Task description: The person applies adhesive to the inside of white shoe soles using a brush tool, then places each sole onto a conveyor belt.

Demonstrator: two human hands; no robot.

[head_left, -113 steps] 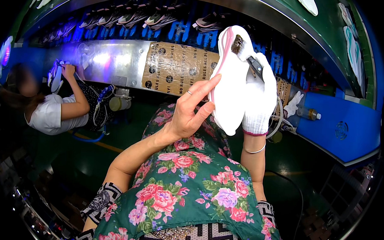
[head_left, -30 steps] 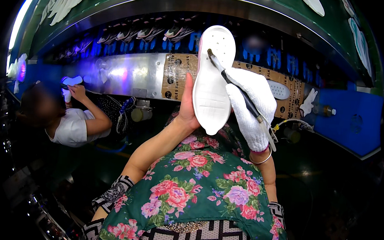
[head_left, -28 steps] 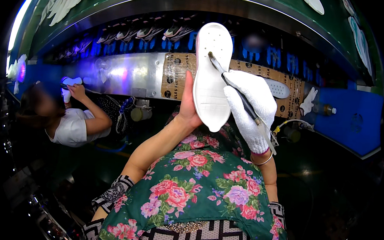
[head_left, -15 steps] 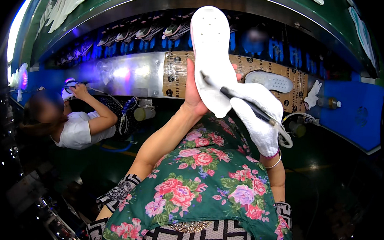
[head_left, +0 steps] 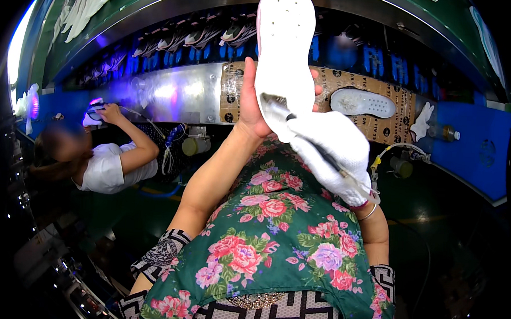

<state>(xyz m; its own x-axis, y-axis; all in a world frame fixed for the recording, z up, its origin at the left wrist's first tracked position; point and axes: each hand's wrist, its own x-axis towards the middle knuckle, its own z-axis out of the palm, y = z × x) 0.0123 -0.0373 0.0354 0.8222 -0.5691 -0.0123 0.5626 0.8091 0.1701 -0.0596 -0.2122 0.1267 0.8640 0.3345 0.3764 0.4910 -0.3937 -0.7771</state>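
A white shoe sole (head_left: 286, 52), dotted with small holes at its far end and pinkish along its left edge, stands lengthwise in front of me. My bare left hand (head_left: 253, 105) holds it from beneath, thumb along the left side and fingertips showing at the right. My right hand (head_left: 333, 151), in a white knit glove, is closed round the dark handle of a brush (head_left: 275, 101). The brush's bristles lie against the sole's near part, close to its left edge. A thin hose shows at the handle's rear end, by my right wrist.
Cardboard (head_left: 376, 128) covers part of the metal bench, with a second sole (head_left: 363, 102) and a white glove (head_left: 421, 121) on it. A bottle (head_left: 447, 133) stands at the right. Behind runs a rack of shoes (head_left: 204, 34). A co-worker (head_left: 115, 162) works at the left.
The sole has moved a little farther from me in my left hand. The brush has shifted toward the sole's near end and now shows its bristles more broadly.
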